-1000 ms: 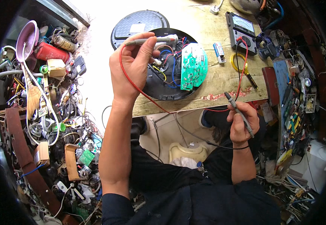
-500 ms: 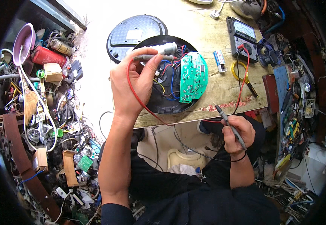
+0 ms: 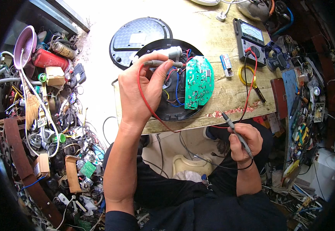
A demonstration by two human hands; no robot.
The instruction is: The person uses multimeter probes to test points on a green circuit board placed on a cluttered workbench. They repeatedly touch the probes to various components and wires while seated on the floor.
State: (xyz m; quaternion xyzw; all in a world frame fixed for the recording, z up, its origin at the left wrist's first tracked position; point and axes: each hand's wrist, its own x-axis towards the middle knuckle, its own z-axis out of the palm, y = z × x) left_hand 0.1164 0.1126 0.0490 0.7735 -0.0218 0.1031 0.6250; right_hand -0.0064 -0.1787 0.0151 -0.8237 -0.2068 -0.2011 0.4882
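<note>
Head cam: green board (image 3: 199, 82) lies over blk shell (image 3: 175, 114) on table (image 3: 231, 96), long axis near-far, just R of L hand (image 3: 141, 92), which pinches red-lead probe (image 3: 156, 63), tip contact unclear; R hand (image 3: 247, 141), farther off, pinches blk-lead probe (image 3: 235, 130).

Wooden table (image 3: 223, 103), yellowish grain, far left part washed out by white glare. Pale floor (image 3: 171, 150) below, cream plastic piece (image 3: 192, 164) on it. Metal-framed panel (image 3: 55, 16) upper left. Junk heap (image 3: 86, 169) along left; blue board (image 3: 290, 88), more clutter (image 3: 304, 127) right.
</note>
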